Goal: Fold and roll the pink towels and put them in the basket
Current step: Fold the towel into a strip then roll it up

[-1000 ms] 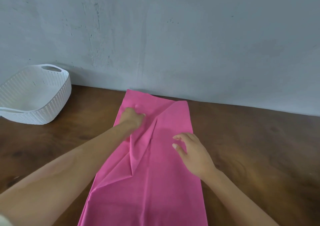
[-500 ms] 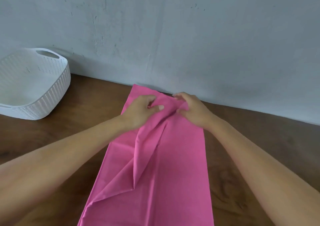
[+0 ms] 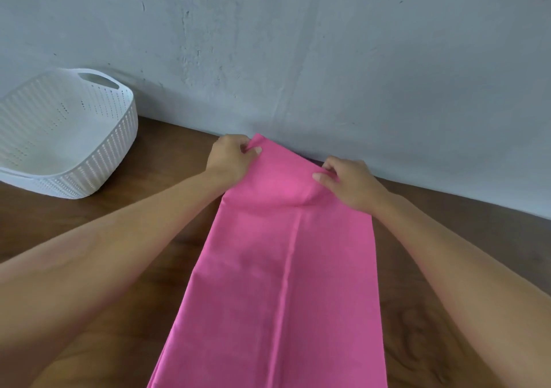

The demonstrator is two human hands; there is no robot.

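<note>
Pinching confirmed: pink towel (image 3: 283, 268) is held at far corners by left grip (image 3: 229, 161) and right grip (image 3: 348, 185) near desk (image 3: 167, 155) back edge; towel near end and basket (image 3: 98, 173) left side are cropped.

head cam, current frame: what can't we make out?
Near end of the towel: cut off by the bottom edge of the head view.
Left side of the basket: cut off by the left edge.
Grip of the left hand and right hand under the far corners: hidden by cloth and the hands themselves.
</note>
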